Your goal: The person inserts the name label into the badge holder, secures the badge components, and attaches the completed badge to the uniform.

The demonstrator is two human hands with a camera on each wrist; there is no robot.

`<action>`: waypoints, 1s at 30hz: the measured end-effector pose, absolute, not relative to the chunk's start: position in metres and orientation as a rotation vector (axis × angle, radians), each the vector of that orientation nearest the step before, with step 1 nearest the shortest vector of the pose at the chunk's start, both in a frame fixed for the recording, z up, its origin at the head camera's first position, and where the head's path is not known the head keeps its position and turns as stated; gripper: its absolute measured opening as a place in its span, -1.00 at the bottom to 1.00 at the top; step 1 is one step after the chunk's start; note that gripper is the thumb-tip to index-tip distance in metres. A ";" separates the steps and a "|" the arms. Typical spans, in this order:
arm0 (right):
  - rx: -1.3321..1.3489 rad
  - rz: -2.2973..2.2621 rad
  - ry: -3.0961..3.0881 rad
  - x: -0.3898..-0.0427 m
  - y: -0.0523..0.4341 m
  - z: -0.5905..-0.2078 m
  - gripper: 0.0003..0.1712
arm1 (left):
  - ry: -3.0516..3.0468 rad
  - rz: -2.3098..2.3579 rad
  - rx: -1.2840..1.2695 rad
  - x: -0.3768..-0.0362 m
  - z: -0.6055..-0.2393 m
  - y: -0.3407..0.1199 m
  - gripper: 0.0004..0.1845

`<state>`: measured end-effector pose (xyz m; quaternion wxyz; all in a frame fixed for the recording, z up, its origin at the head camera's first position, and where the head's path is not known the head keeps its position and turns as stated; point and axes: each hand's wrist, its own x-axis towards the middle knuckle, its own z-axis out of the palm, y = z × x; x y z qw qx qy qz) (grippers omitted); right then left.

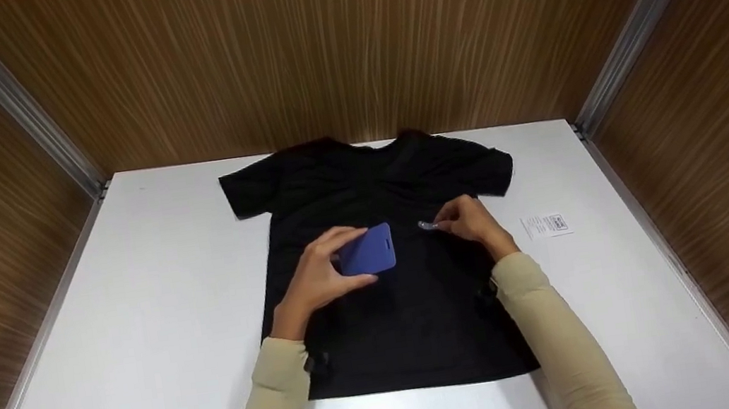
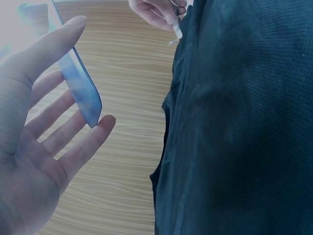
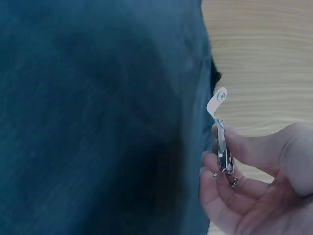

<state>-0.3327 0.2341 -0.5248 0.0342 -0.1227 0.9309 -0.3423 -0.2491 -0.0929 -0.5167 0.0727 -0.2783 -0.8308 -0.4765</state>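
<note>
Badge holder [image 1: 367, 251], clip [image 1: 427, 225], hands apart.

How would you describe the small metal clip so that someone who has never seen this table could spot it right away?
Start at the black T-shirt spread flat on the white table. Above its chest the right hand pinches the metal clip between thumb and fingers. It is tiny, silvery and has a clear strap end, unlike the larger blue card holder held in the left hand beside it.

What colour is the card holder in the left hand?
Blue. The card holder, held by the left hand, shows best in the head view.
</note>
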 end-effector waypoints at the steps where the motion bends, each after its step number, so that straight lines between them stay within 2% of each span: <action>1: -0.375 -1.057 2.856 -0.334 0.235 -0.527 -0.86 | -2.498 -1.434 -0.835 -0.249 -0.516 -0.093 -0.21; 12: -0.382 -1.032 2.866 -0.340 0.241 -0.546 -0.87 | -2.504 -1.442 -0.824 -0.246 -0.519 -0.093 -0.21; 30: -0.381 -0.978 2.921 -0.344 0.243 -0.545 -0.86 | -2.491 -1.406 -0.849 -0.249 -0.518 -0.092 -0.22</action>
